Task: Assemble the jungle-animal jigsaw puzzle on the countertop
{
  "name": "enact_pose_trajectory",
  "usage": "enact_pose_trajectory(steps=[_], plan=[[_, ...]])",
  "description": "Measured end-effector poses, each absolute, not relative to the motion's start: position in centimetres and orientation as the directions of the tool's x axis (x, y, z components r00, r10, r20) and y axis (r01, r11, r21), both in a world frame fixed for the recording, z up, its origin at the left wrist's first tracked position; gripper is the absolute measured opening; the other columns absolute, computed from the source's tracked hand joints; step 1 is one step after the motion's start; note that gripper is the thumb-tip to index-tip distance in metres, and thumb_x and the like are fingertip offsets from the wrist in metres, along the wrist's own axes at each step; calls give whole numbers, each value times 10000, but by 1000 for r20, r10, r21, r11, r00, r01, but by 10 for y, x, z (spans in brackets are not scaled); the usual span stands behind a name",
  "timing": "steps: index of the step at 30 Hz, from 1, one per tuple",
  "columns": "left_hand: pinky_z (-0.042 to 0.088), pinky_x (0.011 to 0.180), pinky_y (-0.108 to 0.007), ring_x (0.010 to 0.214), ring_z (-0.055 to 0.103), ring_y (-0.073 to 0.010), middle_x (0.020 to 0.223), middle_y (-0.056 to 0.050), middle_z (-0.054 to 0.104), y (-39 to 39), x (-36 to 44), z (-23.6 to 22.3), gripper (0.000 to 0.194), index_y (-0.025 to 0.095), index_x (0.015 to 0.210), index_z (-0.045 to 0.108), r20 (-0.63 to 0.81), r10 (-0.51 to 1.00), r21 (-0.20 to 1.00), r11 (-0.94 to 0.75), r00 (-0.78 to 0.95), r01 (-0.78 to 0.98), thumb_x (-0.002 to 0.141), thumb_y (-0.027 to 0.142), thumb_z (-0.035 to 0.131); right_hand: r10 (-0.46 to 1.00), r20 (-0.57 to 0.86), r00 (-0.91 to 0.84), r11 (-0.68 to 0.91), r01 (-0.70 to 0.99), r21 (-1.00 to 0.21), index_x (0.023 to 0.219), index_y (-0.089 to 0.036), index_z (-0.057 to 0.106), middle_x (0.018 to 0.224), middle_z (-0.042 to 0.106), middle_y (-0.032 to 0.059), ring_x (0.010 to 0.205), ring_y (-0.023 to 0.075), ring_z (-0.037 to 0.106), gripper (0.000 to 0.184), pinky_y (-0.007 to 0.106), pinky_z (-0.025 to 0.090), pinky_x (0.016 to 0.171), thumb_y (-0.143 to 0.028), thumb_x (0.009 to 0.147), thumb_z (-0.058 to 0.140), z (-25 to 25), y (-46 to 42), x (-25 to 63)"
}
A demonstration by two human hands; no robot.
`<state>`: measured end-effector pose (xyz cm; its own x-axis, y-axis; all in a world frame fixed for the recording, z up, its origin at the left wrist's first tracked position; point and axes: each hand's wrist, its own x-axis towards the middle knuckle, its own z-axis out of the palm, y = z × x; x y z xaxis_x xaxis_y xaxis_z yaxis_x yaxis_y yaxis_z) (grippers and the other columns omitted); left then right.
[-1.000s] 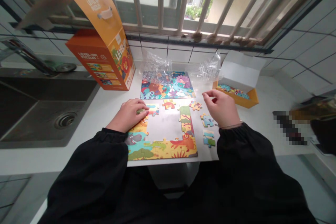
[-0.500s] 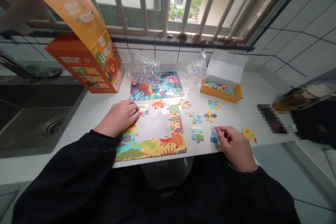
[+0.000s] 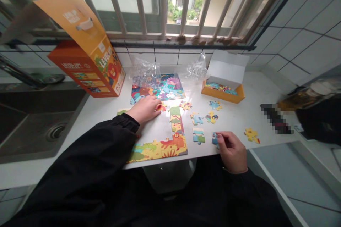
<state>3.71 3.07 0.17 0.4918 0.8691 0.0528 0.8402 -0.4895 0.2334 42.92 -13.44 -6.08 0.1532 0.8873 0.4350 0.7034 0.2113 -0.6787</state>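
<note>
My left hand (image 3: 147,109) reaches across the partly joined puzzle frame (image 3: 157,150), fingers stretched out and thumb apart. Its fingertips touch or nearly touch a red and orange puzzle piece (image 3: 162,106) by the frame's top side. My right hand (image 3: 233,151) is closed near the counter's front edge, with thumb and index finger pinching a blue puzzle piece (image 3: 214,139) that they partly cover. Around it lie a blue and green piece (image 3: 198,137), a light blue piece (image 3: 196,118) and a yellow piece with dark parts (image 3: 212,117). My left forearm hides the frame's left side.
A finished-looking animal picture (image 3: 170,87) lies behind, under crumpled clear plastic bags (image 3: 195,69). An open small box (image 3: 223,94) holds more pieces. The tall orange puzzle box (image 3: 87,67) stands beside the sink (image 3: 39,127). A yellow piece (image 3: 252,135) lies far right.
My left hand has moved right and slightly up, from the frame's upper left piece to the red and orange piece. My right hand stays by the blue piece, its fingers more tightly curled.
</note>
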Motion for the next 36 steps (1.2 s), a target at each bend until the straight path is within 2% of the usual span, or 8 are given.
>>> enact_pose_trajectory(steps=[8,14,17,20,24,28,31,36], plan=[[487,1003,-416,1140,657,-307,1199,-129,721,37,32,-5,482,185,1308,674,46,875,301,-473,483,828,868,377,719,894,284,347,75,509,-858,1017,-210,794,928,791,58,845,234,729,378,350,581,786,-563,1024,658,-67,-134,438],[513,937,-420,1060,674,-302,1132,-112,729,36,34,-1,513,193,1297,661,44,885,326,-452,464,830,821,348,769,868,203,452,25,370,-929,1031,-205,760,872,748,43,754,200,677,456,312,548,675,-640,1038,625,-73,-134,442],[521,992,-453,1106,655,-306,1183,-113,683,30,36,-2,551,203,1343,634,130,870,282,-492,475,824,817,283,776,880,237,411,47,422,-906,1012,-211,751,879,742,46,776,208,680,463,327,554,703,-631,1072,567,-68,-136,440],[551,1011,-450,1115,653,-280,1256,-120,632,17,41,1,568,205,1384,603,228,807,253,-589,545,767,834,173,741,887,358,292,135,577,-805,1002,-227,749,964,758,68,913,243,715,427,390,581,853,-563,1111,508,-58,-143,429],[588,1027,-456,1158,657,-270,1302,-117,612,-20,60,13,555,224,1430,546,335,731,329,-682,594,653,908,175,727,893,442,78,314,595,-740,1139,-256,728,1127,760,91,1062,271,724,238,453,584,963,-441,1094,586,-42,-158,396],[601,1071,-424,1266,647,-272,1381,-135,607,-76,97,23,572,238,1462,511,412,658,461,-747,630,479,941,181,741,975,223,14,209,287,-935,1471,-308,541,1269,740,100,999,234,739,451,423,629,902,-408,1059,694,-27,-169,359],[626,1039,-413,1213,674,-271,1327,-133,635,-112,120,20,525,226,1416,530,430,623,501,-767,654,401,936,167,733,998,56,-28,58,64,-996,1450,-330,519,1137,751,55,976,224,755,464,380,642,850,-441,1048,724,-18,-171,342],[622,1102,-454,1331,669,-299,1464,-164,632,-139,125,9,553,244,1493,502,411,695,521,-710,589,473,988,231,726,999,-18,-32,-14,125,-992,1285,-285,634,1065,728,44,905,209,741,388,326,613,752,-517,1002,765,-14,-161,354]])
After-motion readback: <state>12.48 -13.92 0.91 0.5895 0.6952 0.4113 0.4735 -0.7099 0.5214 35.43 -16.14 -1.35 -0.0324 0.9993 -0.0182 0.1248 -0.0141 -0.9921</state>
